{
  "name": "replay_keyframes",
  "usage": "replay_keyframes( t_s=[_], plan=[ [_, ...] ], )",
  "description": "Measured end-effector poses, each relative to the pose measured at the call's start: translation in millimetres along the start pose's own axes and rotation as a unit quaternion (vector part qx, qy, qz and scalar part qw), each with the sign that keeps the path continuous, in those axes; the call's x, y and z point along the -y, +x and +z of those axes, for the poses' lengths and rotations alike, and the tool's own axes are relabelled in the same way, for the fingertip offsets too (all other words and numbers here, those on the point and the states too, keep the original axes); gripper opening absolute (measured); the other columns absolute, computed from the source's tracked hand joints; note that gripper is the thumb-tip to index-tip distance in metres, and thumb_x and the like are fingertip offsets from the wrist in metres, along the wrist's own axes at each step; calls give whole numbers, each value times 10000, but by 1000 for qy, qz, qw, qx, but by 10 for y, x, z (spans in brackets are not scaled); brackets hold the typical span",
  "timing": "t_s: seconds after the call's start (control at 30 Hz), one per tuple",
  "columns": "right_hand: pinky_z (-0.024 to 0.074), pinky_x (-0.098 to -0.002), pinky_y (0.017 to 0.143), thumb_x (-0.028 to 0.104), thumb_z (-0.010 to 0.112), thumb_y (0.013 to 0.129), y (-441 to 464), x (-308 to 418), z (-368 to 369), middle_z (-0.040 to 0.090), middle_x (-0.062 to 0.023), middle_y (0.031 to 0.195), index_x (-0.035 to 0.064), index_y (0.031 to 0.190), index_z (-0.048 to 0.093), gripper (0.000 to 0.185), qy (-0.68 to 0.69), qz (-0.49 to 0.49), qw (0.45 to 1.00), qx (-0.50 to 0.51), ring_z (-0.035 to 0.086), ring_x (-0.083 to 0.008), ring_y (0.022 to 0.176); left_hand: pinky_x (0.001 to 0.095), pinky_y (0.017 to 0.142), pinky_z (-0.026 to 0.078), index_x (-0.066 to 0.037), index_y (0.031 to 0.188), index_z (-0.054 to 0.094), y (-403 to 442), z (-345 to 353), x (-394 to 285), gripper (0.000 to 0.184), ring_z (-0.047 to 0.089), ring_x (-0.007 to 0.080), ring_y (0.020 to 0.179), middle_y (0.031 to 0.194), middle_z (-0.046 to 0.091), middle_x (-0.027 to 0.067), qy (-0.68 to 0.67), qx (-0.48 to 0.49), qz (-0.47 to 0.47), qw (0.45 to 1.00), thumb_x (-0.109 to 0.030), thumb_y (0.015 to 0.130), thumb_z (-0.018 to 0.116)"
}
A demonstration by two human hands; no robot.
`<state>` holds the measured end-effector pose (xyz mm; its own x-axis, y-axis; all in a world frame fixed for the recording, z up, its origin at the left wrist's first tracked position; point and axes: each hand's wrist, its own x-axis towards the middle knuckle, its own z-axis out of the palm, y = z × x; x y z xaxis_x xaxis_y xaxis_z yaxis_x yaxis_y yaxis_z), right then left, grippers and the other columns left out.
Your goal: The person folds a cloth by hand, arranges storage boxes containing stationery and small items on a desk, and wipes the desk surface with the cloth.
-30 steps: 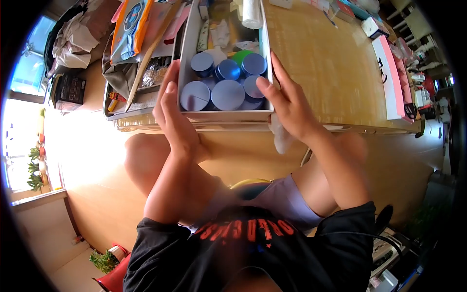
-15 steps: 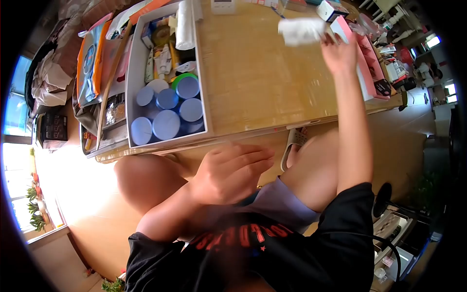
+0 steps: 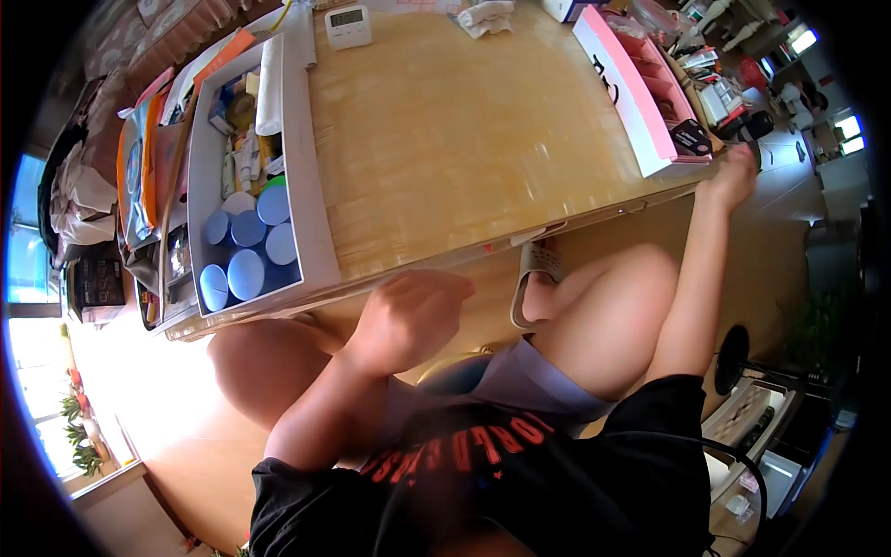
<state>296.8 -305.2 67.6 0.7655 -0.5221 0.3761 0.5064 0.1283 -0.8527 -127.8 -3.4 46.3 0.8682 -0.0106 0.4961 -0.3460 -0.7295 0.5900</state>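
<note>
My left hand (image 3: 408, 316) hovers above my lap, in front of the table edge, its fingers curled into a loose fist. Nothing shows sticking out of it. At the table's right front corner is my right hand (image 3: 731, 178), slightly blurred, just beyond the near end of a pink box with compartments (image 3: 640, 121). Its fingers are bent, and whether they hold anything cannot be seen. Close to it lies a black object (image 3: 690, 137) in the box's near end. A crumpled white plastic bundle (image 3: 485, 17) lies at the back of the table.
On the left of the table (image 3: 445, 139) stands a white box (image 3: 316, 223) with several blue-lidded jars (image 3: 247, 273), tubes and a white roll (image 3: 269, 88). A white digital timer (image 3: 348, 26) is at the back. Assorted small items (image 3: 724, 93) crowd the area beyond the pink box.
The white bundle has left my right hand and lies at the back of the table. My right hand has swung right and nearer, to the table corner. My view has shifted right.
</note>
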Motion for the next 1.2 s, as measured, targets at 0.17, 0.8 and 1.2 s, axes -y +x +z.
replay_keyframes(
  t_s=[0.17,0.8,1.2],
  plan=[
    [358,-298,876,197,649,867,467,-644,-486,609,2,989,135,953,577,128,-34,356,927,113,529,-147,924,410,821,595,11,1025,695,116,128,-10,204,719,338,941,1022,736,147,3,24,-1,1000,29,822,680],
    [516,-427,975,299,542,1008,-212,108,-844,660,-122,1194,27,1186,576,326,-164,308,878,327,660,-243,1112,421,799,582,4,1037,685,192,353,-46,230,700,341,913,981,724,140,-6,54,17,998,-4,807,674],
    [484,-260,829,189,572,955,-1161,418,-780,696,-21,999,3,1030,702,239,-141,242,847,451,629,-102,916,430,1152,395,-14,1566,338,308,446,-361,655,494,371,1384,1531,461,244,-137,-3,-235,962,-182,1000,619]
  ],
)
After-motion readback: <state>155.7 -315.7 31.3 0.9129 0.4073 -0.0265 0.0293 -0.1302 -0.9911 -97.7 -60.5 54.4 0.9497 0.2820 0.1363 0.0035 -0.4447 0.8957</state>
